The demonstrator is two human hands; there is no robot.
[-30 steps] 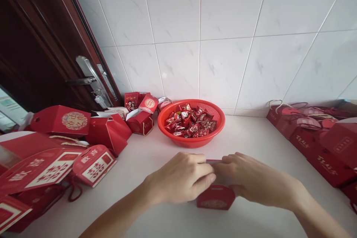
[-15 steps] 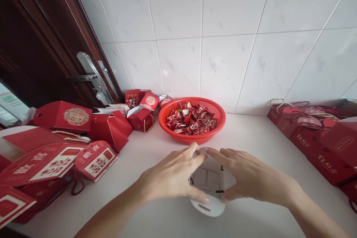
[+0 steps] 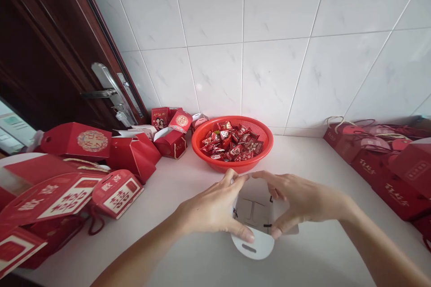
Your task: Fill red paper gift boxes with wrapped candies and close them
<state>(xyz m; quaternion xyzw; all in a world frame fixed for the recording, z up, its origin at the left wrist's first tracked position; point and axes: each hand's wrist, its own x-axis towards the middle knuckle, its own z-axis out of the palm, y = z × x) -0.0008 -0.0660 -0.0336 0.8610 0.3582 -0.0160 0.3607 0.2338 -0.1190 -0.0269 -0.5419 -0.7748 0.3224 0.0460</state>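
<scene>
An open gift box (image 3: 255, 243) with a pale inside stands in front of the red basket (image 3: 232, 168), its rounded, slotted flap folded out toward me. My left hand (image 3: 215, 208) grips the box's left side, thumb on the near flap and fingers at the far edge. On the other side my right hand (image 3: 299, 202) holds the right wall, its thumb at the near corner and index finger at the far edge. Dark cord ends show inside the box. Red-wrapped candies (image 3: 232, 142) fill the basket.
Red gift boxes (image 3: 92, 141) crowd the counter's left side, beside a dark door (image 3: 43, 45) with a metal handle. A row of red boxes (image 3: 377, 179) with cord handles lines the right side. Behind the basket rises a tiled wall (image 3: 276, 76).
Both hands and the box have shifted slightly to the right. The right-hand side flap now shows spread outward below my right hand.
</scene>
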